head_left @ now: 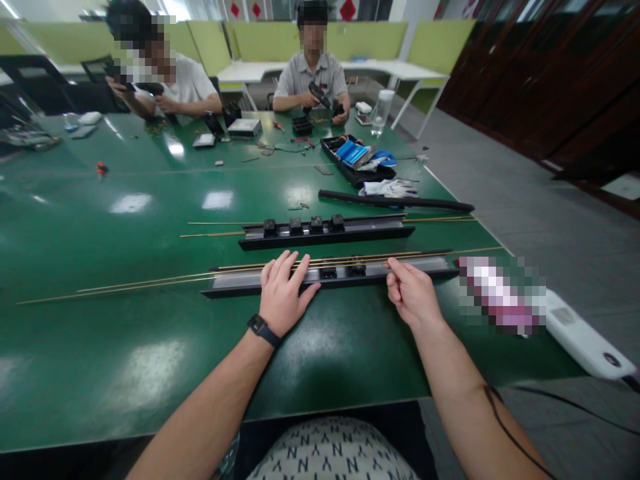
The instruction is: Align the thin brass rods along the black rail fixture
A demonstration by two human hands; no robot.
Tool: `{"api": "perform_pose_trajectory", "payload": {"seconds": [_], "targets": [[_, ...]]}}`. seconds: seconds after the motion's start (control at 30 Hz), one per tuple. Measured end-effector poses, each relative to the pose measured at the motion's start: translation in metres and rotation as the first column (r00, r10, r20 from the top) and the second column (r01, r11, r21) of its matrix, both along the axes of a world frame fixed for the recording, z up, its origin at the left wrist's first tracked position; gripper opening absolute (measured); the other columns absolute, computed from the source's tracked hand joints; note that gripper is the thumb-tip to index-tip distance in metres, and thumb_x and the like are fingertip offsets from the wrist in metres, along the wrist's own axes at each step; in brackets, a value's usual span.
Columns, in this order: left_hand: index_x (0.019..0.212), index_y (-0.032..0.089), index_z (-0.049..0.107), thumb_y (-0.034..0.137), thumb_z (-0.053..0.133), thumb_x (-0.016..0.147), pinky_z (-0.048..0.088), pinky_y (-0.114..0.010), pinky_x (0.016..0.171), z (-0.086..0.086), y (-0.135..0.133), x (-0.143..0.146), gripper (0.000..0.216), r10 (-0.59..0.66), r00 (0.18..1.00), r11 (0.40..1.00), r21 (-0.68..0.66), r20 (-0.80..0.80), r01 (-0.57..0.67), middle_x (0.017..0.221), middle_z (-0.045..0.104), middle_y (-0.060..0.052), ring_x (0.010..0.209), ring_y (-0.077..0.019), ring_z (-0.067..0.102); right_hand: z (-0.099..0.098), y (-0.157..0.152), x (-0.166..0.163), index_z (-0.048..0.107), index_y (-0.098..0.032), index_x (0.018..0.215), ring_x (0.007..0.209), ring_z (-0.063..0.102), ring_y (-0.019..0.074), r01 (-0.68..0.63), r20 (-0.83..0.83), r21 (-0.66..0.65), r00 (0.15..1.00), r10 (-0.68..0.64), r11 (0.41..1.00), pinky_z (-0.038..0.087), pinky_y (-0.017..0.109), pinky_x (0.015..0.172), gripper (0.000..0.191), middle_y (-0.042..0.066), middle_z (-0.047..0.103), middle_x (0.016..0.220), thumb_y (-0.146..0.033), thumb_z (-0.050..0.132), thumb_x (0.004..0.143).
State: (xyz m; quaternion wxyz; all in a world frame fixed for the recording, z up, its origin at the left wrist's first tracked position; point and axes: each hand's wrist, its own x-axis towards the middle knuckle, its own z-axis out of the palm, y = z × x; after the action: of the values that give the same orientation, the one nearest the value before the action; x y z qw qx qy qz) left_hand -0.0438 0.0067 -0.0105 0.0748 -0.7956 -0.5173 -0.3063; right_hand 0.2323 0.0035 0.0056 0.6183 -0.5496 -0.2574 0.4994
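A: Take the near rail [235,279] as the dial's centre, twelve pointing away from the wearer. How does it lie?

B: Lengthwise from nine to three on the green table [340,367], right by both hands, with thin brassy rods [340,261] along it. The rods pass over two black blocks [357,265] in the channel, and some run well past the rail's end at nine

A: And the left hand [286,290]?

B: Laid over the rail on its nine o'clock side, back upward, fingers apart and stretched toward twelve. It hides a stretch of the rods, and a dark watch [257,325] sits on that wrist

A: The right hand [413,290]?

B: On the three o'clock side, fingers curled, thumb and forefinger together by the rods. Whether a rod is clamped between them I cannot tell; it shows too small

A: What lies at twelve?

B: The far rail [327,237], near and roughly parallel, bearing four blocks [296,227] in a row, with more rods [440,219] sticking out at both ends. Beyond, toward one, come a black bar [350,197], gloves [387,189] and a tray [363,179] with blue packs [353,153]

A: Anyone about?

B: One co-worker in white [193,83] at eleven, another in grey [290,83] at twelve, both across the table

A: Toward four?

B: A white strip [585,333] at the table's edge
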Motion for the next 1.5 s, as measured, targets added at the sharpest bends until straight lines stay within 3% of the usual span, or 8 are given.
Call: {"api": "perform_pose_trajectory", "payload": {"seconds": [0.17,0.6,0.83,1.2,1.5], "targets": [[0.145,0.024,0.057,0.048,0.061,0.096,0.029,-0.049,0.120,0.0002,-0.0004,0.0004,0.054,0.001,1.000,1.000,-0.005,-0.005,-0.001,0.147,0.059,-0.014,0.144,-0.0311,0.047,0.0004,-0.0003,0.0020,0.070,-0.014,0.085,0.028,0.038,0.0041,0.037,0.002,-0.004,0.999,-0.037,0.999,0.022,0.016,0.025,0.037,-0.004,0.057,0.051,-0.044,0.087,0.072],[0.144,0.024,0.057,0.048,0.061,0.096,0.028,-0.049,0.120,0.0011,-0.0008,0.0006,0.054,0.001,1.000,1.000,-0.007,-0.007,-0.001,0.148,0.058,-0.014,0.144,-0.0310,0.047,-0.0003,-0.0025,-0.0041,0.072,-0.012,0.088,0.029,0.037,0.0033,-0.072,0.046,0.004,0.996,0.072,0.997,0.021,0.016,0.027,0.040,-0.003,0.059,0.052,-0.049,0.084,0.076],[0.145,0.025,0.056,0.047,0.062,0.096,0.028,-0.049,0.120,-0.0004,-0.0005,-0.0001,0.054,0.006,1.000,1.000,-0.005,-0.005,-0.006,0.148,0.059,-0.014,0.144,-0.0308,0.047,0.0020,-0.0012,0.0001,0.070,-0.014,0.084,0.029,0.037,0.0037,0.011,0.004,0.016,1.000,-0.011,1.000,0.022,0.015,0.026,0.037,-0.004,0.057,0.051,-0.046,0.086,0.073],[0.145,0.025,0.057,0.047,0.062,0.096,0.028,-0.050,0.120,0.0002,-0.0005,0.0006,0.054,0.004,1.000,1.000,-0.020,0.006,-0.004,0.149,0.058,-0.014,0.145,-0.0314,0.046,0.0012,-0.0020,-0.0014,0.068,-0.015,0.085,0.028,0.038,0.0037,-0.046,0.032,0.004,0.998,0.046,0.999,0.021,0.015,0.027,0.044,-0.004,0.059,0.051,-0.051,0.087,0.072],[0.145,0.024,0.056,0.048,0.060,0.097,0.029,-0.049,0.120,0.0010,-0.0011,0.0009,0.054,0.010,1.000,1.000,-0.015,-0.012,-0.010,0.148,0.059,-0.014,0.144,-0.0308,0.047,0.0015,-0.0012,0.0014,0.069,-0.015,0.084,0.028,0.037,0.0037,0.032,0.014,0.013,0.999,-0.032,0.999,0.023,0.015,0.025,0.038,-0.005,0.057,0.051,-0.047,0.087,0.072]]}}
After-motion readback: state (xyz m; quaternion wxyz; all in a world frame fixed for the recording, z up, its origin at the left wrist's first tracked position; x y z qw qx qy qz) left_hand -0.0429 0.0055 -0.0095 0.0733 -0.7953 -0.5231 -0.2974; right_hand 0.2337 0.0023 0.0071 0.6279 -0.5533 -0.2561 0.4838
